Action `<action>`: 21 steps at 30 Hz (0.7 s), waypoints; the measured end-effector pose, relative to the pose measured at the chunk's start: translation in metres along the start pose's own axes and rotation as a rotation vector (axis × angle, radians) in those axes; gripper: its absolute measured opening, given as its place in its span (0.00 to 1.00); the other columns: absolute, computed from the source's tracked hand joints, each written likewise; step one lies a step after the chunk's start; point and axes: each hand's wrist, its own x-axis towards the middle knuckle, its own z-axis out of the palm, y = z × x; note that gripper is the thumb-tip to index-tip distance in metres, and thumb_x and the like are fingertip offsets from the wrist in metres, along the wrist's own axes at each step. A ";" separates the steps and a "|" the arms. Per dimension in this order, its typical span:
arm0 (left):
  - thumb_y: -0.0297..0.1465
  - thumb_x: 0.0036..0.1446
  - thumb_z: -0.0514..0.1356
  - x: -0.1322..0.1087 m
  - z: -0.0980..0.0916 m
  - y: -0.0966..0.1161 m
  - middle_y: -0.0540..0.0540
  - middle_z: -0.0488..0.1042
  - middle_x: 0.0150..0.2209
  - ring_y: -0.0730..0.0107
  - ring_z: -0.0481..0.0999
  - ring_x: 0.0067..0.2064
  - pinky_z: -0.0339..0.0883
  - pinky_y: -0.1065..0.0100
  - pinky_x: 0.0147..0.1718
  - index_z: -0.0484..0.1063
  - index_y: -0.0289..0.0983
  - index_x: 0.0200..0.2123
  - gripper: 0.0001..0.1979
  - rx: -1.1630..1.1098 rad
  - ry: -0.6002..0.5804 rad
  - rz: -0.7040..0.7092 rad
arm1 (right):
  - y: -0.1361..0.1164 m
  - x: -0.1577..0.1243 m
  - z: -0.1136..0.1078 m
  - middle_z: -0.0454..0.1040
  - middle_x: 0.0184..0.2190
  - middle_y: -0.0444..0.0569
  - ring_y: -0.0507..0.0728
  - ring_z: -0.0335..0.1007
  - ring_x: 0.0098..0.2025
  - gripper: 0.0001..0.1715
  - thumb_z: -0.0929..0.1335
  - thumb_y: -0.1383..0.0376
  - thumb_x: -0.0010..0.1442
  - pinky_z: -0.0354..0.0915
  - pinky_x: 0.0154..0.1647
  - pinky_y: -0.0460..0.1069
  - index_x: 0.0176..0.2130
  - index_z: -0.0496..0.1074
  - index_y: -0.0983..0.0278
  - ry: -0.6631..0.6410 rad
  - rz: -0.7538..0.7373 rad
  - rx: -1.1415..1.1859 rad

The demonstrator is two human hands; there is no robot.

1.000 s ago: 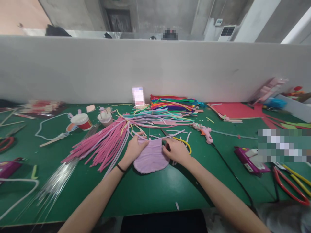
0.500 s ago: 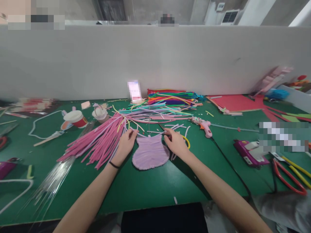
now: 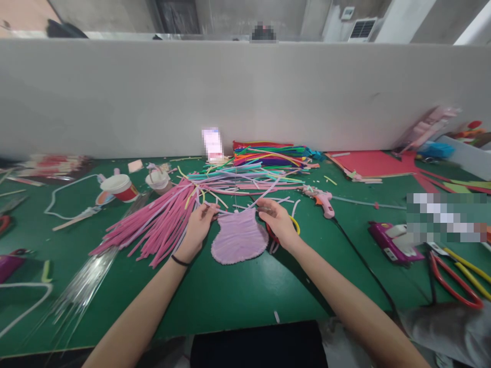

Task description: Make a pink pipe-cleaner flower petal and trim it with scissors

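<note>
A lilac pouch-shaped piece [image 3: 241,239], built of pipe cleaners laid side by side, lies between my hands with its narrow end away from me. Along that end runs a lilac pipe cleaner [image 3: 227,211]. My left hand [image 3: 200,222] is closed, pinching this pipe cleaner left of the piece. At the top right corner my right hand [image 3: 279,221] is closed too, thumb and fingers on the pipe cleaner, whose free end rises up and to the right. Its fingertips are partly hidden. Beneath my right hand lie scissors with red and yellow handles [image 3: 295,225].
Pink pipe cleaners [image 3: 153,225] fan out at left, over clear-wrapped wires [image 3: 86,278]. Multicoloured pipe cleaners [image 3: 268,153] lie behind. A pink glue gun [image 3: 326,202] with its cord sits right. A paper cup [image 3: 125,188], red sheet [image 3: 376,162] and purple tool [image 3: 395,243] stand around.
The pipe cleaner's right end now sticks up past my right hand. My right fingers have shifted and opened slightly around it. The lilac piece has turned a little and moved slightly right.
</note>
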 end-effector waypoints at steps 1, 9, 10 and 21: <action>0.49 0.48 0.64 -0.001 0.000 0.001 0.42 0.77 0.36 0.62 0.77 0.40 0.71 0.61 0.44 0.76 0.34 0.36 0.23 -0.019 0.008 -0.008 | -0.002 -0.001 0.001 0.75 0.48 0.52 0.57 0.73 0.48 0.22 0.70 0.64 0.47 0.67 0.52 0.55 0.45 0.72 0.62 -0.001 0.027 0.044; 0.47 0.48 0.66 -0.010 0.003 0.017 0.43 0.76 0.37 0.65 0.76 0.40 0.73 0.65 0.40 0.76 0.34 0.37 0.22 -0.158 0.036 -0.079 | -0.007 -0.006 0.011 0.75 0.36 0.44 0.52 0.72 0.35 0.29 0.78 0.61 0.40 0.69 0.40 0.49 0.41 0.66 0.61 0.180 0.198 0.370; 0.46 0.48 0.66 -0.011 0.003 0.019 0.43 0.76 0.39 0.65 0.76 0.41 0.73 0.65 0.40 0.75 0.34 0.37 0.21 -0.188 0.031 -0.083 | -0.007 -0.007 0.012 0.75 0.35 0.43 0.52 0.72 0.34 0.32 0.78 0.60 0.39 0.68 0.38 0.48 0.42 0.66 0.61 0.192 0.235 0.380; 0.44 0.50 0.66 -0.016 0.006 0.032 0.42 0.78 0.41 0.70 0.77 0.35 0.69 0.72 0.30 0.74 0.37 0.42 0.21 -0.287 -0.029 -0.137 | -0.017 -0.013 0.012 0.74 0.23 0.43 0.51 0.63 0.24 0.24 0.74 0.50 0.46 0.55 0.24 0.46 0.36 0.77 0.65 0.011 0.245 0.122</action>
